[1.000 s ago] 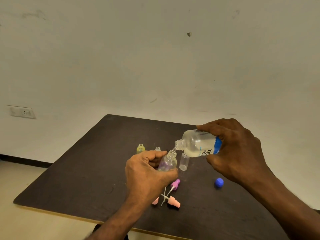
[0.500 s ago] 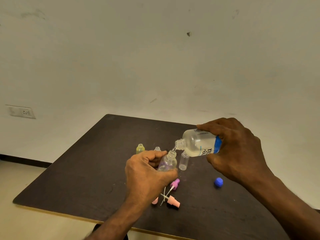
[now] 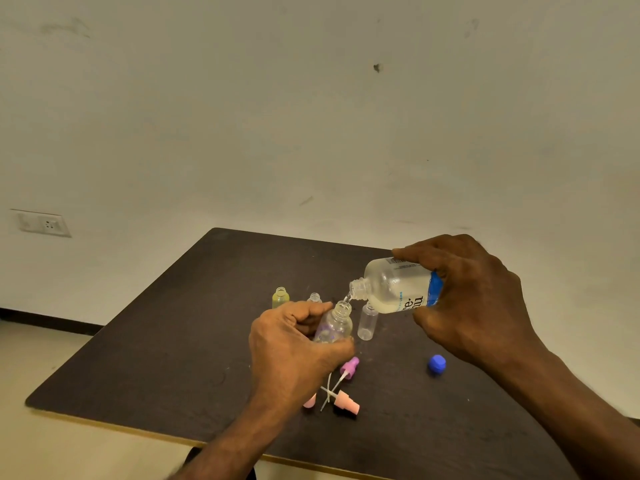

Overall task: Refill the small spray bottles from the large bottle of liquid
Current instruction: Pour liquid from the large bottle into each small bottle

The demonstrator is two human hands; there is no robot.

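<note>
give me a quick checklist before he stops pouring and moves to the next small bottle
1. Large bottle gripped by the right hand: ok.
2. Its mouth sits over the neck of the purple-tinted bottle: ok.
3. Left hand steadies that bottle: ok.
4. Fill level in it: cannot tell.
5. Next clear bottle upright, uncapped, beside it: ok.
6. Spray tops and blue cap lie on the table, within reach for closing: ok.

Four small bottles (image 3: 335, 323), one large bottle (image 3: 398, 289), three spray tops (image 3: 346, 403), one blue cap (image 3: 436, 364), two hands (image 3: 294, 355).
</note>
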